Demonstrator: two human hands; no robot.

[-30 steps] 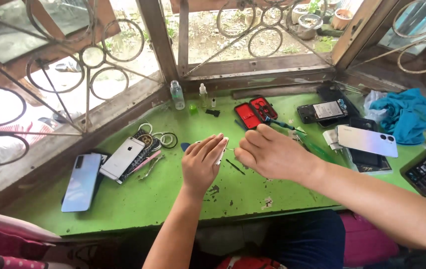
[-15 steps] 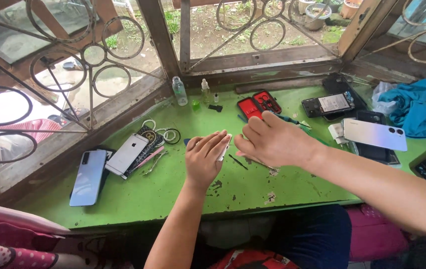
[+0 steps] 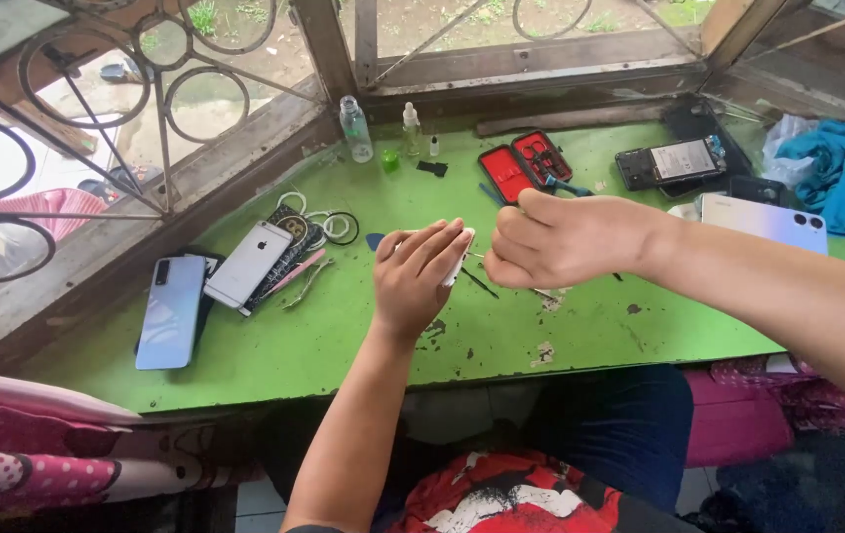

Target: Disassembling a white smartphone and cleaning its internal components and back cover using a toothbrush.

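At the far left a pale blue phone lies face down on the green table, covering most of a dark object beneath it; just beside it a silver phone rests on a tangle of cables and thin tools that are hard to tell apart. The left hand is raised over the middle of the table with its fingers pressed together around a small white object, mostly hidden behind them, so what it is cannot be told. The right hand is curled into a loose fist just beside it; whatever it pinches is hidden by the knuckles. Behind the hands a clear bottle and a small dropper bottle stand by the window frame. An open red case holds small dark tools, too small to make out. Further right lie an opened phone and a white phone, then a blue cloth cut off by the edge. Compared with a second ago, both hands are lifted higher off the table and closer together
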